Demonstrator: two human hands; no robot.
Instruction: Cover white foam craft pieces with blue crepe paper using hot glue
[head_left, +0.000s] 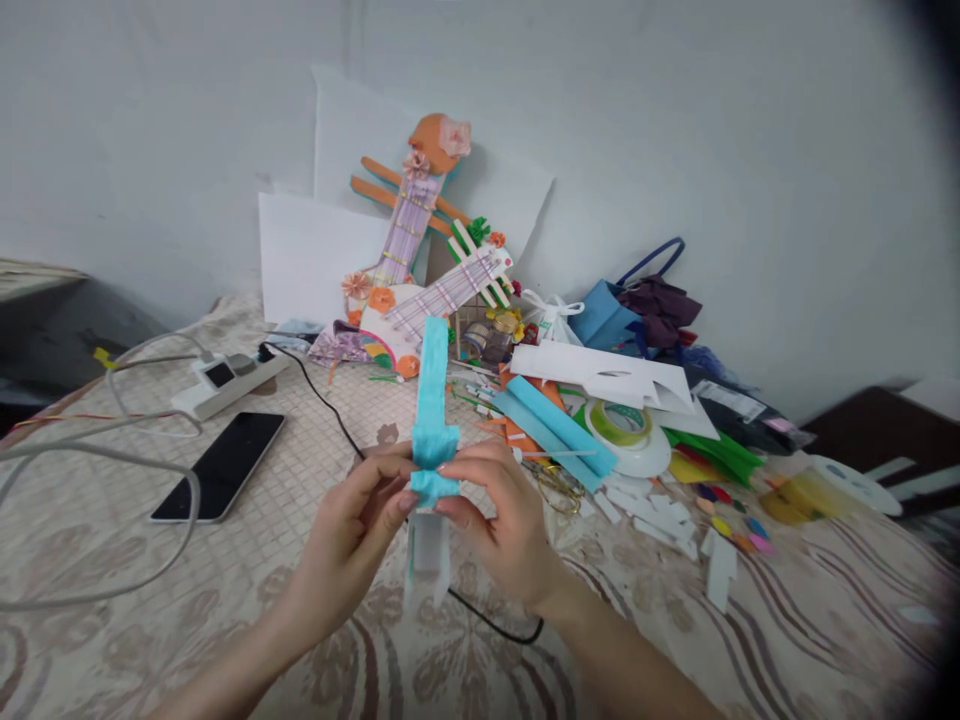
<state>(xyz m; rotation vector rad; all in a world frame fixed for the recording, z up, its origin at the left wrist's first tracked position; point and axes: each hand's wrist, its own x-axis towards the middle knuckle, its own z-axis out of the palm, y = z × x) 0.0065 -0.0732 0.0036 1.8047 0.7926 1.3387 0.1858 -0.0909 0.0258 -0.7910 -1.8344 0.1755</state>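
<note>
Between my two hands stands a long turquoise crepe paper strip (pixel 433 385) with a wider folded band at its lower part. My left hand (pixel 367 510) pinches the left edge of the band between thumb and fingers. On the other side my right hand (pixel 495 500) pinches the right edge in the same way. Below the fingers a pale whitish strip (pixel 428 555) hangs down, joined to or behind the turquoise paper; I cannot tell which. A glue stick's thin white stem (pixel 555 454) appears to lie just beyond my right hand.
At left lie a black phone (pixel 225 465), a white power strip (pixel 229 383) and looping grey cables (pixel 187 470). Paper guitar crafts (pixel 409 225) lean by the wall. Right are blue paper (pixel 555 425), a tape roll (pixel 621 422) and white paper scraps (pixel 660 515).
</note>
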